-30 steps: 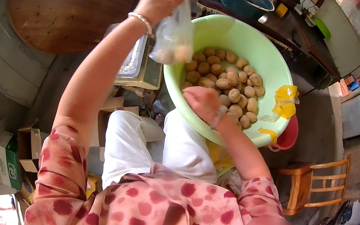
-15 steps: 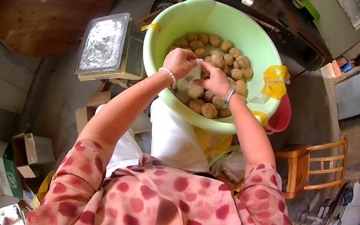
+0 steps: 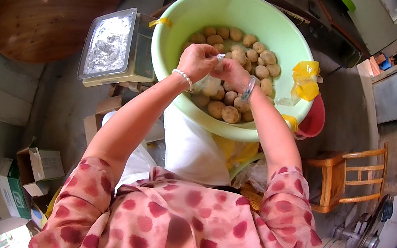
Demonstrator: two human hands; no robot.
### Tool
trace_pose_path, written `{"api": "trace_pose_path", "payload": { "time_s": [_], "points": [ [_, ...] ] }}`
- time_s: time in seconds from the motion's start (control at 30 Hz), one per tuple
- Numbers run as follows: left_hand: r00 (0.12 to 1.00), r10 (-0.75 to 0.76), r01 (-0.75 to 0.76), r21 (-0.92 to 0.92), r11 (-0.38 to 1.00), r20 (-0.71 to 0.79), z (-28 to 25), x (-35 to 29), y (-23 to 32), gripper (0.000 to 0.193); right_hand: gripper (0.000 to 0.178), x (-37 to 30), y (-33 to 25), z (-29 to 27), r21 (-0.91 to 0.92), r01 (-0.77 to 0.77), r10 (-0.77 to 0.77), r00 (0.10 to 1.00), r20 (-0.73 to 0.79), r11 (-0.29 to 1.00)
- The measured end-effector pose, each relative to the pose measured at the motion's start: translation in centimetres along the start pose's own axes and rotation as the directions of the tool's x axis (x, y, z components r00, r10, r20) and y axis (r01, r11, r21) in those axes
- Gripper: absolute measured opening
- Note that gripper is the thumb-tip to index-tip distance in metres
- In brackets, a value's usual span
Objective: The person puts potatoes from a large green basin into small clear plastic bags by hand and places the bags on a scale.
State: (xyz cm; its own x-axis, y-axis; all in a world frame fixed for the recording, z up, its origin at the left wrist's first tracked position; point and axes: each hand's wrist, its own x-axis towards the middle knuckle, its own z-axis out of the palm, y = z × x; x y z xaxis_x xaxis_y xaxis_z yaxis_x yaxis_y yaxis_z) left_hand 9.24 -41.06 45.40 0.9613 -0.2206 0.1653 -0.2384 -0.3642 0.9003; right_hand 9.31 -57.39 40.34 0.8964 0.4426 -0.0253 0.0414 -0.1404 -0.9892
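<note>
Over a large pale green tub, my left hand and my right hand meet at the gathered top of a thin clear plastic bag. Fingers of both hands are closed on the bag's neck, which shows as a small whitish twist between them. The bag hangs below my left hand; whether anything is inside it, I cannot tell. Tan, roundish potatoes lie in the tub under and beyond my hands, several of them partly hidden by the hands and the bag.
Left of the tub stands a scale with a whitish-smeared tray. Yellow plastic is fixed to the tub's right rim, above a red bucket. A wooden chair stands at right, cardboard boxes at lower left.
My right hand has closed in on the bag's neck beside my left hand; its fingers were more spread before. The whole view has shifted slightly, with the tub now higher in it.
</note>
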Motion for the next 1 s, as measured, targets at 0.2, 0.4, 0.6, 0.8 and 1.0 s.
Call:
{"api": "trace_pose_path", "payload": {
  "time_s": [0.2,0.4,0.6,0.8,1.0],
  "points": [
    [0.995,0.003,0.008,-0.101,0.995,0.100,-0.3,-0.4,1.5,0.020,0.019,-1.7,-0.6,-1.2,0.279,0.113,-0.112,0.993,-0.023,0.953],
    [0.994,0.091,-0.066,0.360,0.931,-0.052,-3.1,-0.7,0.0,0.025,0.019,0.4,1.2,-0.2,0.539,0.017,0.076,0.986,-0.149,0.842],
    [0.919,0.391,-0.327,0.632,0.703,0.041,-5.2,-0.5,-0.7,0.015,0.019,0.5,1.2,-0.4,0.507,0.015,0.096,0.977,-0.192,0.862],
    [0.851,0.400,-0.502,0.304,0.810,0.339,-3.1,0.4,1.2,0.012,0.012,1.0,1.3,1.5,0.219,-0.040,0.073,0.986,-0.147,0.975],
    [0.946,0.205,-0.259,0.206,0.944,0.251,-1.4,2.0,1.1,0.012,0.016,-0.1,0.3,1.3,-0.116,0.241,-0.233,0.969,0.077,0.964]
  ]
}}
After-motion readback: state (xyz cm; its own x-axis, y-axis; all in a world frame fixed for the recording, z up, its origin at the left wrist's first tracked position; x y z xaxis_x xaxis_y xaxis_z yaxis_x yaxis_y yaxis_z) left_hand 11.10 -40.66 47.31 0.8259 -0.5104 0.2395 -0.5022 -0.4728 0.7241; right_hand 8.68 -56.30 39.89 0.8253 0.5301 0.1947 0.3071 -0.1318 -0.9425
